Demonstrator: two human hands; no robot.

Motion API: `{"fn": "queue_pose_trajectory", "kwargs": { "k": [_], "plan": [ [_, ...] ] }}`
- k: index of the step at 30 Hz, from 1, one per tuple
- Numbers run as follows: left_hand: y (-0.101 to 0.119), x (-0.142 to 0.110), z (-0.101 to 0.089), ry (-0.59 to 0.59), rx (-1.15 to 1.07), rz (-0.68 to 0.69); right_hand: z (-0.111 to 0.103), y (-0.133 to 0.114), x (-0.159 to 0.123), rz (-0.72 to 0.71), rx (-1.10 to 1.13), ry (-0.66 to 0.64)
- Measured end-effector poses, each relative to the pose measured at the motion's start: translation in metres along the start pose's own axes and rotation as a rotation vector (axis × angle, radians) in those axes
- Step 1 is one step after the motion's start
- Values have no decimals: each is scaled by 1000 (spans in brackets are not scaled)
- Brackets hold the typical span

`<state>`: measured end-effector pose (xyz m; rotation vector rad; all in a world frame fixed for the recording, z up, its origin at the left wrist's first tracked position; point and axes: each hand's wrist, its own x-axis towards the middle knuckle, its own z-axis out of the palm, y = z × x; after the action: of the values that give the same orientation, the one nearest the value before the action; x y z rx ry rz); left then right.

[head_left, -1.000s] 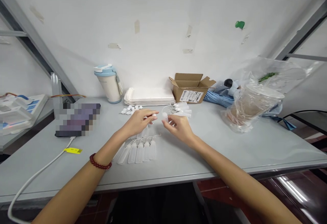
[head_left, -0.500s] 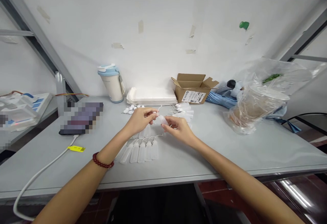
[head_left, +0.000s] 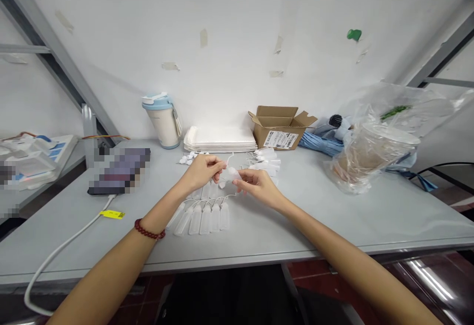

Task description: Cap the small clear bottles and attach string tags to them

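Note:
Both my hands meet above the middle of the grey table point(head_left: 296, 216). My right hand point(head_left: 259, 186) pinches a small translucent plastic bottle point(head_left: 233, 172) by its body. My left hand point(head_left: 202, 172) has its fingertips closed on the bottle's tip, where a thin cap strap curls up. Just below the hands, several similar small bottles point(head_left: 202, 216) lie side by side in a row. More loose bottles point(head_left: 264, 162) are heaped behind my right hand. A scatter of small white caps point(head_left: 188, 157) lies behind my left hand.
At the back stand a blue-lidded cup point(head_left: 163, 120), a stack of white sheets point(head_left: 220, 140) and an open cardboard box point(head_left: 279, 127). Clear plastic bags point(head_left: 370, 152) fill the right side. A phone point(head_left: 118, 172) with a white cable point(head_left: 62, 256) lies left.
My hands have come together: the left fingertips went from apart from the bottle to closed on its tip, while the right hand kept holding the bottle and moved slightly left.

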<state>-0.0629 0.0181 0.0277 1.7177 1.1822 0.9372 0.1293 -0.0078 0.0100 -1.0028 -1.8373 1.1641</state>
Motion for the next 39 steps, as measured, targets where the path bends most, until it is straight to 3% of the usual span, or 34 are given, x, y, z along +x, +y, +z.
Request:
{"fn": "queue_pose_trajectory", "kwargs": {
  "k": [6,12,17,20,25,27,31,39],
  "plan": [
    [2,-1,-4,-27,279,77,-4,2,3,20,11,46],
    [1,-2,-14,-281,507,74,-6,-2,3,35,-14,67],
    [1,-4,-10,-333,578,119,-6,1,3,33,-34,57],
    [4,-5,-6,-258,512,154,-5,2,3,17,-26,43],
    [7,-3,-13,74,196,109,-5,-1,1,3,24,-34],
    [7,-2,-15,125,67,67,-4,-3,0,-1,25,-67],
    [6,-2,-14,64,-69,23,-4,-2,-1,-3,-22,-99],
    [6,-3,-9,3,-36,27,-1,-1,-1,34,-6,-70]
  ]
}}
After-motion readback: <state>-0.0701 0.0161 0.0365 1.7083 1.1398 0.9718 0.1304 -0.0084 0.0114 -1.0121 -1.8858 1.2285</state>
